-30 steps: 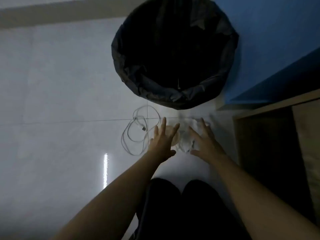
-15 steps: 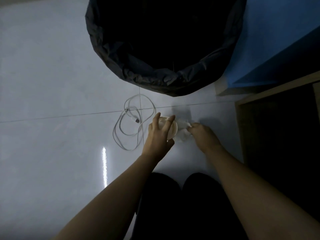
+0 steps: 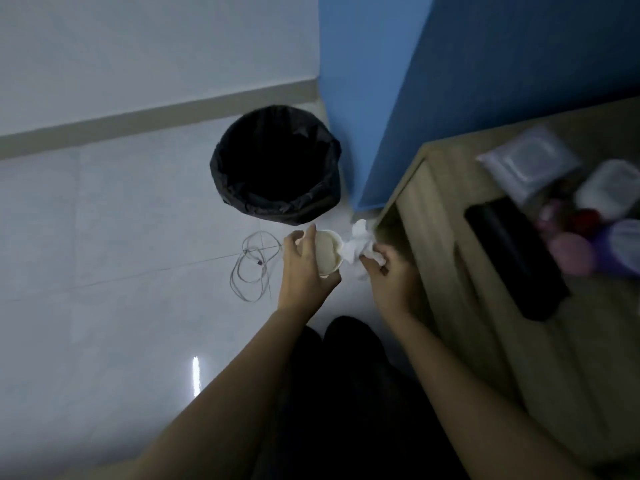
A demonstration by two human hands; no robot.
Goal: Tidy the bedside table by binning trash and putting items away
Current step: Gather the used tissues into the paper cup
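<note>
My left hand [image 3: 304,268] is closed around a pale paper cup [image 3: 329,252], held above the floor with its mouth facing right. Beside it my right hand [image 3: 389,275] grips a crumpled white tissue [image 3: 360,244]. The cup and tissue nearly touch. A bin lined with a black bag [image 3: 277,168] stands on the tiled floor just beyond both hands, its mouth dark. The wooden bedside table [image 3: 450,216] is to the right, with several items on top.
A loose white cable [image 3: 254,265] lies coiled on the floor left of my left hand. On the table sit a black flat object [image 3: 516,254], a wipes pack [image 3: 526,161], pink and purple items [image 3: 575,254]. A blue wall [image 3: 450,64] rises behind.
Both hands closed on the cup and tissue on the floor and lifted them. My view rose and pulled back, so the bin looks smaller and the tabletop came into sight.
</note>
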